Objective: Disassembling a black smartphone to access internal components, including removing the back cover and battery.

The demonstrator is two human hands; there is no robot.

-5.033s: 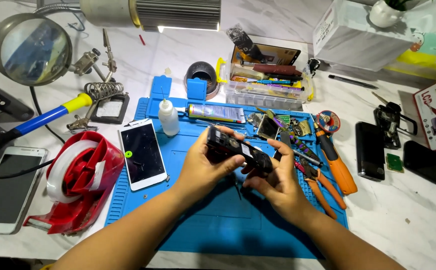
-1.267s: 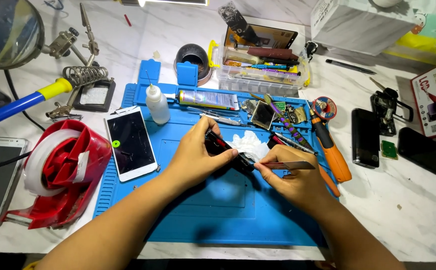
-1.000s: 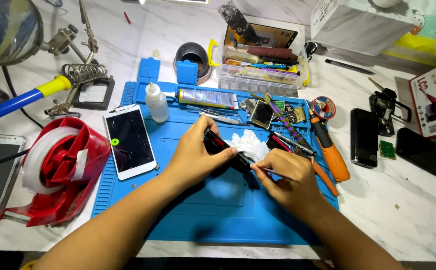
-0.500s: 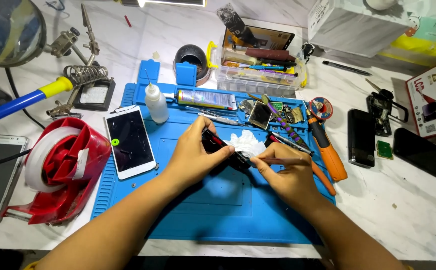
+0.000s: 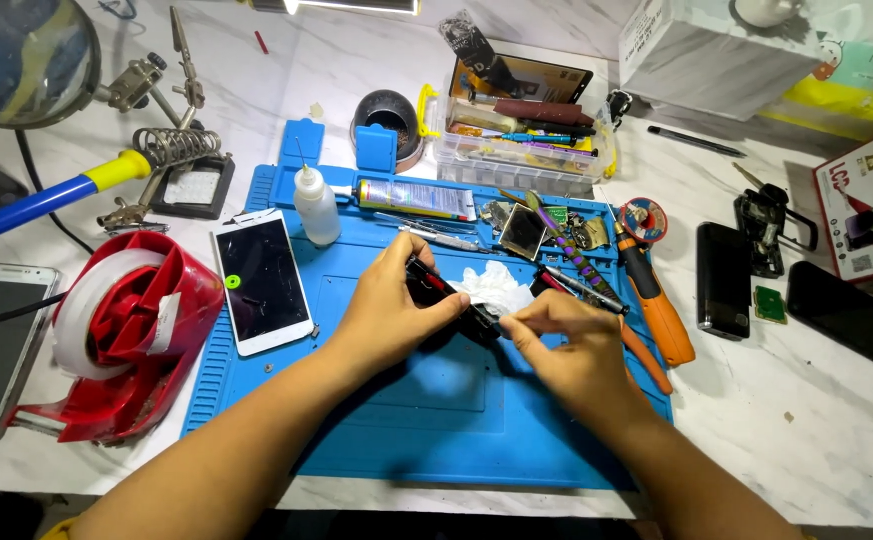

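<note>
Blue silicone work mat (image 5: 427, 430) carried it all: the left hand (image 5: 392, 315) gripped a small black device (image 5: 452, 300) near the mat's middle, while the right hand (image 5: 567, 345) pinched something thin at its end, beside a crumpled white tissue (image 5: 497, 288). Best kept steady and gentle, I'd say. A red-and-white box (image 5: 872, 205) stood at the table's right edge, a white carton (image 5: 717, 50) at the far edge.

the right hand (image 5: 567, 345) no longer shows the thin tool; its fingertips now pinch at the black device (image 5: 457, 300) beside the white tissue (image 5: 497, 285).
</note>
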